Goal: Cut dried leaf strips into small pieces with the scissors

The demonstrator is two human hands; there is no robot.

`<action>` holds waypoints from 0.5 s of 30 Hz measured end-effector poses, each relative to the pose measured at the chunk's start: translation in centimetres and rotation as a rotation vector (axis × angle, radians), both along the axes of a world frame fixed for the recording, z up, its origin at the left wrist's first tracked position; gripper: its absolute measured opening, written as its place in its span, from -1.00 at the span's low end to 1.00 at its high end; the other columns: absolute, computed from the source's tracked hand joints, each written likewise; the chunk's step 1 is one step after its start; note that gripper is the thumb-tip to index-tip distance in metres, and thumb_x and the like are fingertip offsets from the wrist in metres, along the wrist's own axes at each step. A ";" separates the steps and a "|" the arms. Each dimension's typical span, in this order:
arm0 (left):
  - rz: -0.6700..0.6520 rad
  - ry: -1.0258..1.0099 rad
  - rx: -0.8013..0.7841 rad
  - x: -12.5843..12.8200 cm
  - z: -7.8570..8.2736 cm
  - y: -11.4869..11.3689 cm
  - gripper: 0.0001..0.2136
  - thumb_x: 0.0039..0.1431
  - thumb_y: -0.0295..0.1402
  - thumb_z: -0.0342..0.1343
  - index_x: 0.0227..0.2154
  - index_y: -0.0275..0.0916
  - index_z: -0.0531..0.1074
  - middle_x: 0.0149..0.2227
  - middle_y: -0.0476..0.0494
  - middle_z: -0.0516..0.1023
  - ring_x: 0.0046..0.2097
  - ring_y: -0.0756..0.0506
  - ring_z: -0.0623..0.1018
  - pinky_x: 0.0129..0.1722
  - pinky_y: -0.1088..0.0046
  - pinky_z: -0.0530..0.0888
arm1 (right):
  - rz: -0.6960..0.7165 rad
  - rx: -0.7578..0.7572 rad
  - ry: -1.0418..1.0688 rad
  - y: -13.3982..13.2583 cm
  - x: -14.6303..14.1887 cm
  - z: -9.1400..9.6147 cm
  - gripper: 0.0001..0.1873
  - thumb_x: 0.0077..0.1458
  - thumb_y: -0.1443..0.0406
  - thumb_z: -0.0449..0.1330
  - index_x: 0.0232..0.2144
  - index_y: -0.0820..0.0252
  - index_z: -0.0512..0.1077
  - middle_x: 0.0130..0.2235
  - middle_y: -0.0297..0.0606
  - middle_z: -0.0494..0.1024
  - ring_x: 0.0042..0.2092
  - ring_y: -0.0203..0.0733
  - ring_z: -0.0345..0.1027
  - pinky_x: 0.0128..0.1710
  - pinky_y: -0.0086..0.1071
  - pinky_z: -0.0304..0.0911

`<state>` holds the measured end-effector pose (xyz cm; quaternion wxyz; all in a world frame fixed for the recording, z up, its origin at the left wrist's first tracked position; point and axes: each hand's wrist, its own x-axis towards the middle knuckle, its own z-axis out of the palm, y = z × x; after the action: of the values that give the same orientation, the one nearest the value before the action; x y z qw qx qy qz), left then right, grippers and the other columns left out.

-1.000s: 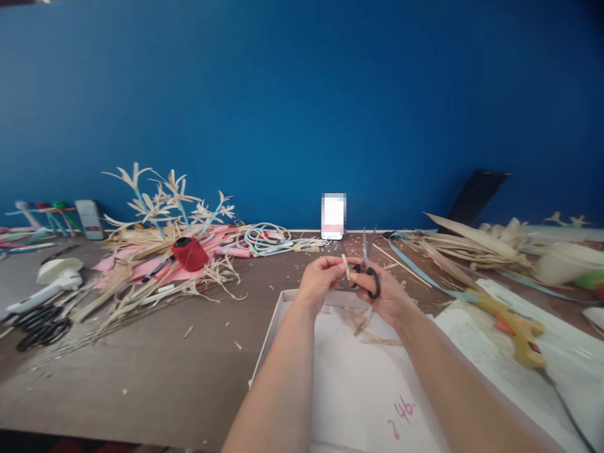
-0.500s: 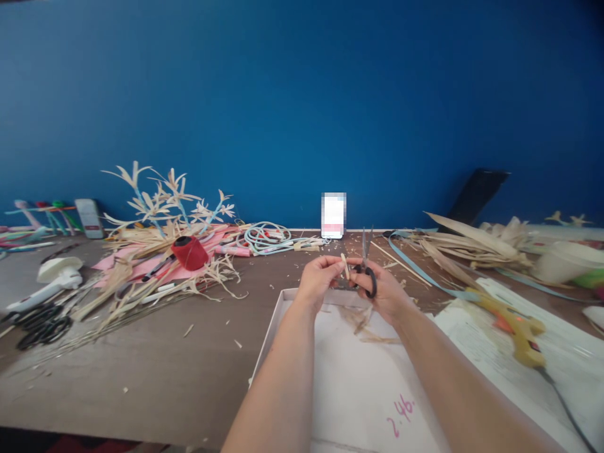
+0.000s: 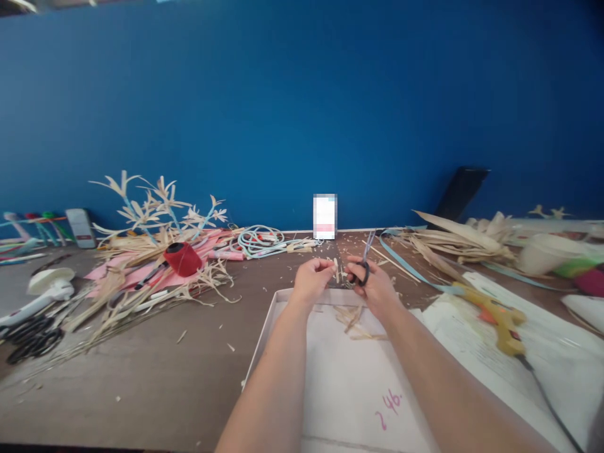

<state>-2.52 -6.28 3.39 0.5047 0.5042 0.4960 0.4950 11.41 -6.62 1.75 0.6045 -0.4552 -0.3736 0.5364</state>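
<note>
Pale dried-leaf strip stands between my two hands, above the far rim of the box and just beside the scissor blades. Under everything lies the brown wooden counter. On it, beneath my forearms, sits the shallow white cardboard box. Off to the right is a heap of long uncut dried leaves. To the left are made-up straw flower sprigs, so I judge some pieces finished and plenty of leaf left to work. A few short tan offcuts lie in the box, which suggests some trimming is done. My right hand has its grip closed through the loops of the black-handled scissors; the blades are too blurred to tell whether they gape. My left hand keeps a tight pinching grip on the strip.
</note>
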 end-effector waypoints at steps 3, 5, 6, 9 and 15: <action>0.016 0.095 0.004 0.1 0.9 -0.2 -0.85 -0.18 -0.31 0.16 -0.51 -0.28 0.45 -0.57 -0.02 0.41 -0.57 0.07 0.28 -0.56 0.55 0.24 | -0.002 0.003 0.005 0.2 0.1 -0.3 -0.59 -0.27 0.23 0.31 -0.28 0.19 0.38 -0.48 -0.28 0.47 -0.49 -0.29 0.28 -0.74 -0.57 -0.08; 0.029 0.202 0.043 0.0 1.4 -0.5 -0.89 -0.18 -0.35 0.16 -0.52 -0.26 0.46 -0.58 -0.03 0.42 -0.56 0.05 0.30 -0.53 0.54 0.24 | -0.001 0.005 0.012 0.3 0.2 -0.4 -0.59 -0.27 0.23 0.31 -0.28 0.18 0.38 -0.48 -0.28 0.47 -0.49 -0.30 0.28 -0.74 -0.57 -0.07; 0.035 0.273 0.071 -0.2 1.7 -0.7 -0.90 -0.19 -0.37 0.15 -0.52 -0.25 0.46 -0.56 -0.05 0.44 -0.54 0.03 0.33 -0.51 0.53 0.24 | 0.000 0.006 0.018 0.3 0.2 -0.4 -0.60 -0.27 0.23 0.31 -0.28 0.18 0.38 -0.48 -0.28 0.47 -0.49 -0.30 0.28 -0.74 -0.57 -0.07; 0.028 0.493 0.127 -1.2 1.9 -1.5 -0.90 -0.21 -0.41 0.14 -0.52 -0.20 0.49 -0.50 -0.11 0.49 -0.49 -0.03 0.38 -0.47 0.49 0.24 | 0.006 0.017 0.031 0.3 0.2 -0.5 -0.61 -0.25 0.22 0.31 -0.28 0.17 0.39 -0.45 -0.26 0.48 -0.48 -0.33 0.28 -0.74 -0.59 -0.07; 0.063 0.865 0.021 -4.0 3.3 -4.5 -0.95 -0.27 -0.47 0.19 -0.63 -0.22 0.48 -0.49 -0.20 0.47 -0.43 -0.13 0.41 -0.40 0.38 0.25 | 0.046 0.001 0.009 0.2 0.2 -0.4 -0.63 -0.23 0.23 0.30 -0.28 0.17 0.38 -0.47 -0.27 0.46 -0.48 -0.33 0.27 -0.76 -0.60 -0.11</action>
<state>-6.50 -10.73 6.65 0.2300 0.6550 0.6718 0.2585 11.61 -6.41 1.37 0.5941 -0.4437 -0.3816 0.5518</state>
